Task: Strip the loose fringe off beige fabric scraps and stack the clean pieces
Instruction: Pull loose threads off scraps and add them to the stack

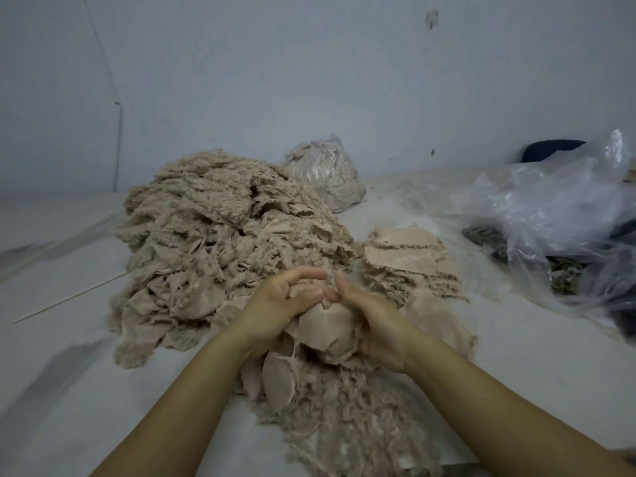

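Stripping step: both my hands, left hand (275,301) and right hand (364,315), pinch one beige scrap (327,325); next, pull fringe free, then move it to the clean stack (411,259).

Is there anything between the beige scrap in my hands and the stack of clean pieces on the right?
Nothing visible does. The beige fabric scrap, held by the left hand and right hand, sits just in front of the flat stack of clean beige pieces, with only loose fringe between them.

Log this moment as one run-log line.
step: stripping fringe | left hand: pinches beige fabric scrap | right hand: holds same scrap | clean stack: right of big frayed pile
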A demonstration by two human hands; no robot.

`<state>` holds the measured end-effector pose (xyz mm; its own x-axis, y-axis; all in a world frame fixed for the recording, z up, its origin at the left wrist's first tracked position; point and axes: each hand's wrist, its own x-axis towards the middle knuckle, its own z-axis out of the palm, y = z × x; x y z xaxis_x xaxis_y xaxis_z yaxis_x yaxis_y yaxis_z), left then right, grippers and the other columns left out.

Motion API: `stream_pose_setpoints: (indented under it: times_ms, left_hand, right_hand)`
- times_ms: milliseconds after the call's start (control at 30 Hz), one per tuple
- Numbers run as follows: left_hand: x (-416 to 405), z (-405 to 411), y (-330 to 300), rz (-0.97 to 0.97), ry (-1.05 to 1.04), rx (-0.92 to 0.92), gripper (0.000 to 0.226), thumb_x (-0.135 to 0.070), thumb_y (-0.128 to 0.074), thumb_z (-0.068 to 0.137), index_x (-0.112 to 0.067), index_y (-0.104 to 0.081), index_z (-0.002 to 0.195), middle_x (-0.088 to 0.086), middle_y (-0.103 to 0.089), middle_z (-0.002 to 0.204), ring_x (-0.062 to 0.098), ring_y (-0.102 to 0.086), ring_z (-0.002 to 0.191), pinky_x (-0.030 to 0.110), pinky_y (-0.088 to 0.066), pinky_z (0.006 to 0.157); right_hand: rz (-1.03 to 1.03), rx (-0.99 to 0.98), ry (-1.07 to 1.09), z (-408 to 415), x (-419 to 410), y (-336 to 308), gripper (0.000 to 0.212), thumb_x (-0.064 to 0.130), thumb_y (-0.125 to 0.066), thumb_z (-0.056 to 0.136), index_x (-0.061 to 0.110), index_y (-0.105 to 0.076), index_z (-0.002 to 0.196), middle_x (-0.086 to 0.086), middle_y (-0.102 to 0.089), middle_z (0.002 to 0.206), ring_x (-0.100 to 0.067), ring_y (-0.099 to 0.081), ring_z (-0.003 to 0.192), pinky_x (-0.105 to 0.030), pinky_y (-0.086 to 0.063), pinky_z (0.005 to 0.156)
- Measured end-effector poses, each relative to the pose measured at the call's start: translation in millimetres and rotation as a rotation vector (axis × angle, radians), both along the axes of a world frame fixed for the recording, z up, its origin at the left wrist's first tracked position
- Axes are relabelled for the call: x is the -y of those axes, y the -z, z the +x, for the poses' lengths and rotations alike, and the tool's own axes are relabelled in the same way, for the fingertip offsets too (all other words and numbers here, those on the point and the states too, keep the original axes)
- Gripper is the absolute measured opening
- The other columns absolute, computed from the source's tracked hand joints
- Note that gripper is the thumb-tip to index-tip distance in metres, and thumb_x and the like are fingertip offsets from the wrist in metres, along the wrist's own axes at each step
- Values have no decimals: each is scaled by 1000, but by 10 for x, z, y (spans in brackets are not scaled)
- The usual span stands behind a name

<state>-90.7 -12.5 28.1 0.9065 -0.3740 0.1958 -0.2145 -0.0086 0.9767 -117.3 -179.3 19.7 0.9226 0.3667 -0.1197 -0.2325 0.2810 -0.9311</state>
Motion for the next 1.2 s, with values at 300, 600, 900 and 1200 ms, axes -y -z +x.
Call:
stream_pose_setpoints:
  times_ms: [300,600,900,1200]
  left_hand:
    - [21,125,96,184,-382,256,21,-7,-42,98,-10,-60,110,1,-62,72,11,-59,71,25,-47,77]
    - [-4,256,189,309,-521,250,20,-15,-41,100,-10,-58,109,-4,-51,63,6,-46,53,24,-38,53]
    - [158,18,160,155,-102,-52,31,-20,-56,94,-17,-61,63,-9,-49,43,3,-42,37,14,-35,40]
    - [196,-78,159,52,113,-145,35,-28,-72,78,-11,-62,107,0,-72,89,6,-66,67,17,-49,56]
  right_hand:
    - [-169,159,159,-4,40,43,12,15,-65,88,9,-56,82,2,-56,60,-4,-51,49,-15,-41,46]
    - [-271,281,314,9,5,-10,21,18,-62,91,13,-59,72,-11,-54,65,-19,-48,57,-22,-39,51]
    - [-186,244,435,73,48,-25,21,13,-55,96,12,-62,76,1,-64,60,-9,-57,53,-20,-46,47]
    - [-106,178,488,151,67,-8,23,20,-51,98,15,-61,78,-4,-62,63,-17,-56,51,-25,-44,44]
